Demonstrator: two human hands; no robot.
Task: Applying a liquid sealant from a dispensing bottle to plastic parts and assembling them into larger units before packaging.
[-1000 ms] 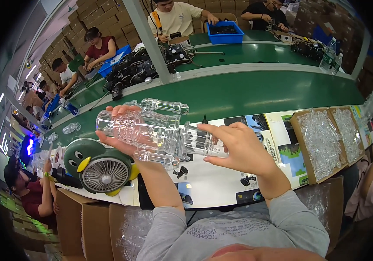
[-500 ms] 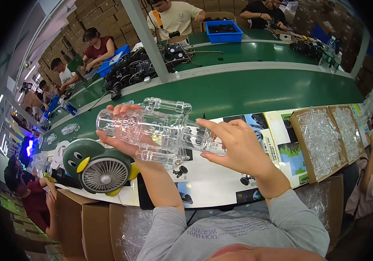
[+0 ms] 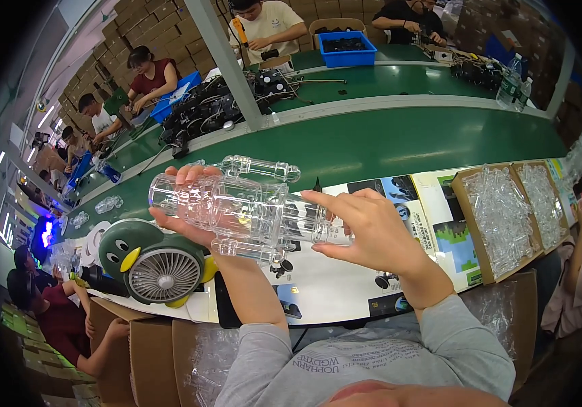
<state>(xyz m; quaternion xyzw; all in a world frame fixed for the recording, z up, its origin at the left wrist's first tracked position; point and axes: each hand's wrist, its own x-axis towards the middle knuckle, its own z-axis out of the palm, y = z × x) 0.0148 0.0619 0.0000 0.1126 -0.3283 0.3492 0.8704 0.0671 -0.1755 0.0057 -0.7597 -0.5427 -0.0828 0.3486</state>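
A clear plastic rocket-shaped shell (image 3: 247, 210) lies sideways in the air over the bench, with a thin clear tube along each side. My left hand (image 3: 192, 229) is wrapped round its wide left end, fingers behind and thumb below. At the narrow right end, my right hand (image 3: 382, 234) closes thumb and forefinger round a short clear tube piece (image 3: 328, 229). Whether this piece is joined to the shell or only held against it, I cannot tell. Just left of and below the shell stands a dark green penguin-shaped fan (image 3: 162, 261).
Two cardboard boxes (image 3: 484, 261) of small clear plastic parts stand on the right. Printed card sheets (image 3: 331, 281) cover the near bench. Across the green conveyor (image 3: 399, 139), co-workers sit by a blue bin (image 3: 346, 57) and piled black parts (image 3: 213, 102). Open cartons (image 3: 152, 359) flank me below.
My hands and the clear shell have barely shifted; the right end dips slightly. At lower left a co-worker's arm has reached toward the cartons.
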